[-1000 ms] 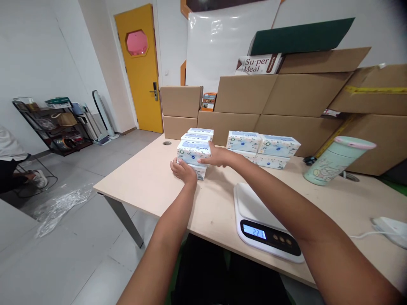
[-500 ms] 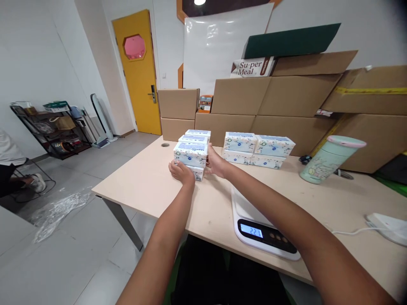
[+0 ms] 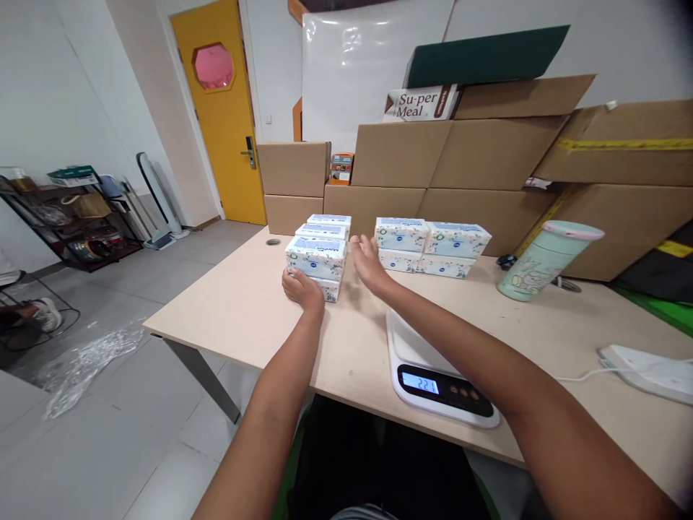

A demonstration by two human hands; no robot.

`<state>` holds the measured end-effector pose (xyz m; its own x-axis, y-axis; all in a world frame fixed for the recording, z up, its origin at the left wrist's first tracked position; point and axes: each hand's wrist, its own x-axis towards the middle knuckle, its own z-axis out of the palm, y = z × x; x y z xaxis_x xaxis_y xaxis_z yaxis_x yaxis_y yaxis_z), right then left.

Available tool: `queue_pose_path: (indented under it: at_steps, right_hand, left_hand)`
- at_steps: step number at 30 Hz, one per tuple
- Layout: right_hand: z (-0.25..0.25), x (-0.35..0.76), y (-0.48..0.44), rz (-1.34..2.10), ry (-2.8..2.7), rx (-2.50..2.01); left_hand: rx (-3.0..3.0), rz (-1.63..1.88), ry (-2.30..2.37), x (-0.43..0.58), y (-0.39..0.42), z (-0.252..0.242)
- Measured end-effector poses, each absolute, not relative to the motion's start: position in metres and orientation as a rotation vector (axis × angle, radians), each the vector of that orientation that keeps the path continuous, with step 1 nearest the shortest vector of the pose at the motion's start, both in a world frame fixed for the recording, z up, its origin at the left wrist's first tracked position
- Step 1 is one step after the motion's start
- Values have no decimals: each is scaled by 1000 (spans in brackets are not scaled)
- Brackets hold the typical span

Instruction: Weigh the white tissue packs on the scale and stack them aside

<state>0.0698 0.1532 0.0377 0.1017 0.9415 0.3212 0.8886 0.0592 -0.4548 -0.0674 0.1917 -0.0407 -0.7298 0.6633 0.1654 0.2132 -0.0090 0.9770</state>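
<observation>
A stack of white flower-printed tissue packs (image 3: 318, 254) stands on the light wooden table (image 3: 243, 318). My left hand (image 3: 301, 287) rests against the front lower corner of the stack, its fingers curled against the bottom pack. My right hand (image 3: 367, 261) hovers open just to the right of the stack, palm toward it, fingers stretched out, a small gap away. A second group of the same tissue packs (image 3: 432, 245) sits further right.
A white kitchen scale (image 3: 436, 365) reading 221 lies near the table's front edge under my right forearm. A mint green tumbler (image 3: 541, 260), a white power strip (image 3: 650, 372), cardboard boxes (image 3: 476, 173) behind, a yellow door (image 3: 221, 115) and a shelf rack (image 3: 70, 217) are around.
My right hand has come off the side of the top pack and opened a little to the right. My left hand stays at the stack's front. The view has shifted slightly.
</observation>
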Motion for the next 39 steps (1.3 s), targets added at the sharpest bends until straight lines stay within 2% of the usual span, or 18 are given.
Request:
queue_pose_path:
  at_steps: [3, 6, 8, 11, 17, 24, 29, 33, 39]
  right_hand:
    - [49, 111, 157, -121, -1487, -1923]
    - [64, 164, 163, -442, -1614, -1940]
    - [71, 198, 175, -501, -1739, -1950]
    - [81, 236, 210, -385, -1871, -2029]
    - [83, 261, 300, 61, -2191, -2208]
    - [75, 259, 323, 99, -2320, -2096]
    - [107, 254, 272, -11, -2271, -1840]
    - [123, 253, 180, 119, -2356, -1754]
    - [102, 233, 56, 239, -2460, -1814]
  left_hand:
    - [924, 1797, 1928, -67, 191, -41]
    - [910, 1803, 1916, -66, 191, -42]
    - [878, 1814, 1906, -67, 191, -42]
    - [817, 1829, 1900, -69, 193, -44]
    - [774, 1814, 1944, -74, 199, -55]
    - [760, 1807, 1973, -75, 201, -58]
    - [773, 1748, 1989, -77, 199, -48]
    - [812, 1706, 1985, -75, 200, -37]
    - [779, 1724, 1916, -68, 204, -25]
